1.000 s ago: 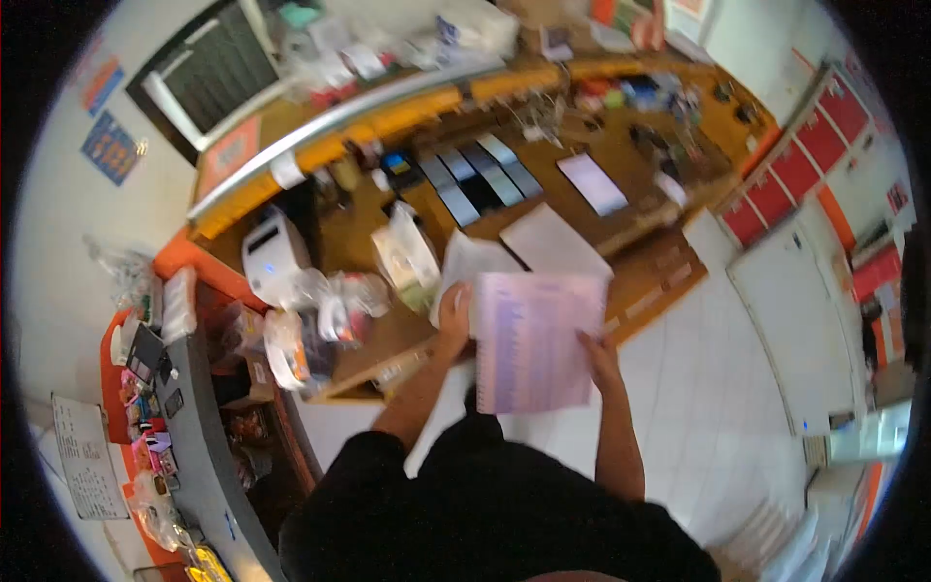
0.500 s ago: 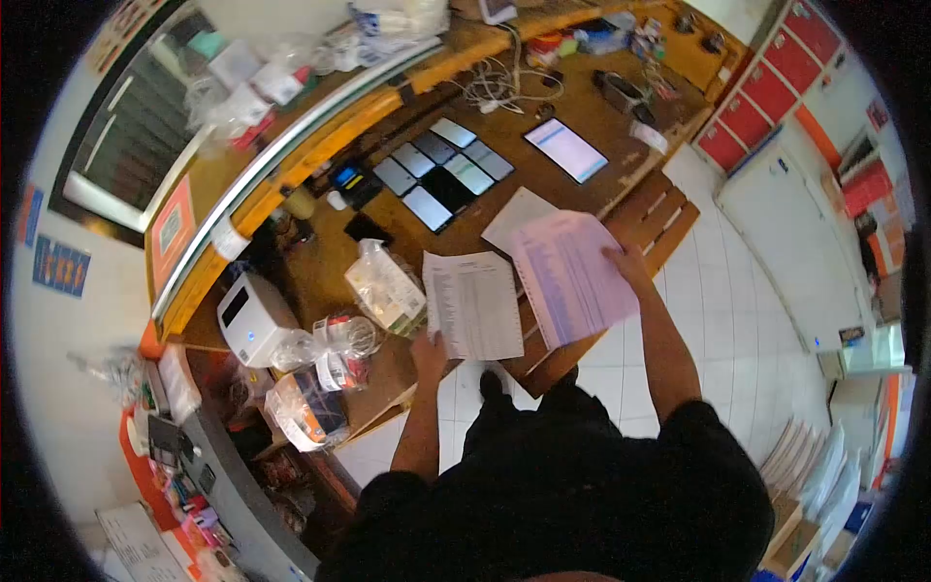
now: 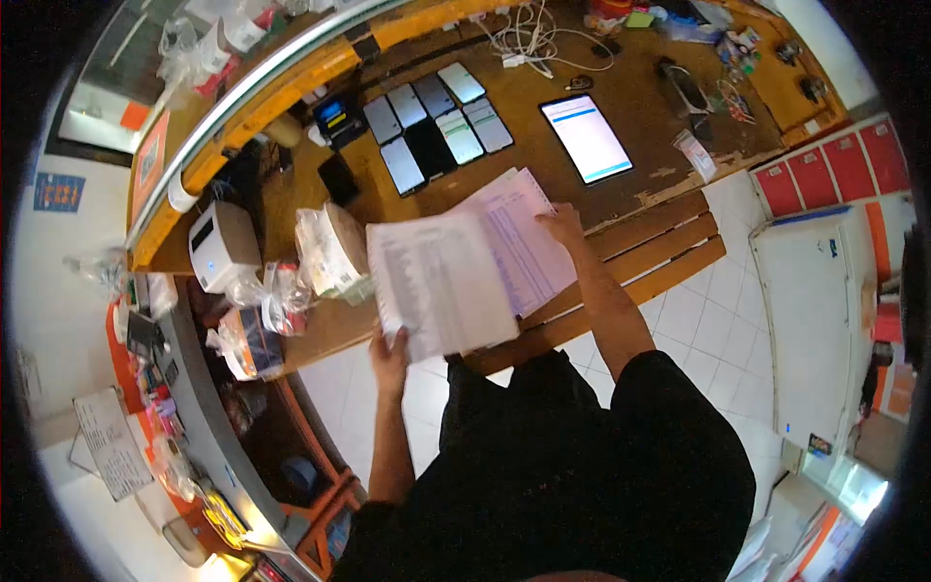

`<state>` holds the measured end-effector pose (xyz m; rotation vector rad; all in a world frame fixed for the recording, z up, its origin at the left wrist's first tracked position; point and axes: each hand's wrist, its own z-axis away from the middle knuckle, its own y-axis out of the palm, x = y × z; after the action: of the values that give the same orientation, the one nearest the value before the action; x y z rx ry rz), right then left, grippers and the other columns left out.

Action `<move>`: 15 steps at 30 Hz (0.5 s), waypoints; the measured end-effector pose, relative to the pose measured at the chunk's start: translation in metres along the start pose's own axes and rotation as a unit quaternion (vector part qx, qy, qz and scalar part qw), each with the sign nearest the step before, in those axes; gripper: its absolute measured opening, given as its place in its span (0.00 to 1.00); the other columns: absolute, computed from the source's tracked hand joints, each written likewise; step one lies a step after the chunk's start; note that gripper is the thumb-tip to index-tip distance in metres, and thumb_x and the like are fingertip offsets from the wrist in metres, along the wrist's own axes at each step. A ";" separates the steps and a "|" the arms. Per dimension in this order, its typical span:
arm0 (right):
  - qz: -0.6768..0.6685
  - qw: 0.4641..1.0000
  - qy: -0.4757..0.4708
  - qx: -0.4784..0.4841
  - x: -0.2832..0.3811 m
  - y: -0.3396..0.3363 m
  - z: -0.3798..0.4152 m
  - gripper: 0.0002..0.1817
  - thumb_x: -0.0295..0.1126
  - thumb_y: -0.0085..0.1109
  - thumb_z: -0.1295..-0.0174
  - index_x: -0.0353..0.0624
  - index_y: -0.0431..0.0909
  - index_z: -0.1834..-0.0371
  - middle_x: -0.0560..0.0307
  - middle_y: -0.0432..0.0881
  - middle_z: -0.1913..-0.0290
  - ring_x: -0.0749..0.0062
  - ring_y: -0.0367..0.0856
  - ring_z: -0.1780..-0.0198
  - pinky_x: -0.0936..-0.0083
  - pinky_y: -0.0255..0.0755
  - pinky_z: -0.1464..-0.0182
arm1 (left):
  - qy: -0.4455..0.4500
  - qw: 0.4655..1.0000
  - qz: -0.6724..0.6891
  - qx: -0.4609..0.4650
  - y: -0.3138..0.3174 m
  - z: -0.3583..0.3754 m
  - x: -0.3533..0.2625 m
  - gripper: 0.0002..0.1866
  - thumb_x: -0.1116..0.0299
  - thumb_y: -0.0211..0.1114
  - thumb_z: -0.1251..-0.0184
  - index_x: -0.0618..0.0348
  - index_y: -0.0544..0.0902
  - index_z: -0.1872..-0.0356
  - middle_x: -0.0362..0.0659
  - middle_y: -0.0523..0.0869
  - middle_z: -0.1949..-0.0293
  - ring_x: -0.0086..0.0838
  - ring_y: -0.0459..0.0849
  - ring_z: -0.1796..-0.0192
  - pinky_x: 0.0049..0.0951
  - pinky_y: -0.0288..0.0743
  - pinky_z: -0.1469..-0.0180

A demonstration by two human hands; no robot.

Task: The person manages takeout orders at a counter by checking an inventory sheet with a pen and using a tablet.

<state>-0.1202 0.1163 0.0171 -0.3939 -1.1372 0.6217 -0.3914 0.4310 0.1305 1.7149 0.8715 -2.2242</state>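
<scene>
My left hand (image 3: 390, 355) is closed on the lower left edge of a white printed sheet (image 3: 441, 281), thumb on top. The sheet looks slightly blurred and overlaps the pinkish one beside it. Fingers of my right hand (image 3: 562, 229) pinch the right edge of a pinkish printed sheet (image 3: 529, 242) with lines of text. Another pale paper edge shows behind the two sheets. Beyond the papers, several phones (image 3: 432, 145) lie in a tight group on the wooden table (image 3: 524, 179). A lit tablet (image 3: 588, 139) rests to their right.
A white box-shaped device (image 3: 223, 247) stands at the left, near plastic-wrapped packages (image 3: 332, 250). A dark phone (image 3: 337, 179) lies behind them. White cables (image 3: 543, 44) are heaped at the back. A slatted wooden bench (image 3: 659, 242) runs along the table's front.
The white sheet has swung up and over part of the pinkish sheet, which now sits further left. Both hands have come closer together, and the camera view has shifted.
</scene>
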 end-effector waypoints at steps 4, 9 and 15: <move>-0.025 0.996 -0.055 0.072 -0.014 -0.003 -0.022 0.27 0.50 0.63 0.46 0.37 0.82 0.53 0.39 0.82 0.55 0.54 0.82 0.51 0.66 0.72 0.50 | -0.082 0.986 0.141 0.027 0.114 -0.006 0.041 0.15 0.73 0.62 0.36 0.68 0.76 0.50 0.45 0.84 0.60 0.26 0.80 0.58 0.28 0.74 0.54; -0.157 0.978 0.113 0.077 0.011 -0.024 -0.014 0.34 0.59 0.52 0.39 0.33 0.81 0.54 0.41 0.82 0.56 0.57 0.81 0.52 0.67 0.71 0.49 | 0.044 0.997 0.015 -0.066 0.193 -0.009 0.061 0.16 0.76 0.60 0.37 0.71 0.73 0.49 0.55 0.84 0.56 0.46 0.84 0.56 0.36 0.75 0.52; -0.160 0.971 0.033 0.174 0.040 -0.028 0.009 0.33 0.59 0.51 0.38 0.35 0.80 0.54 0.45 0.83 0.58 0.61 0.81 0.54 0.67 0.72 0.51 | -0.025 0.996 -0.078 -0.022 0.196 0.001 0.028 0.18 0.73 0.63 0.41 0.71 0.73 0.50 0.62 0.82 0.56 0.55 0.82 0.54 0.41 0.76 0.53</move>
<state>-0.1102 0.1203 0.0660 0.0701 -0.9765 0.5067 -0.3048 0.2780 0.0403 1.6147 1.0677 -2.3149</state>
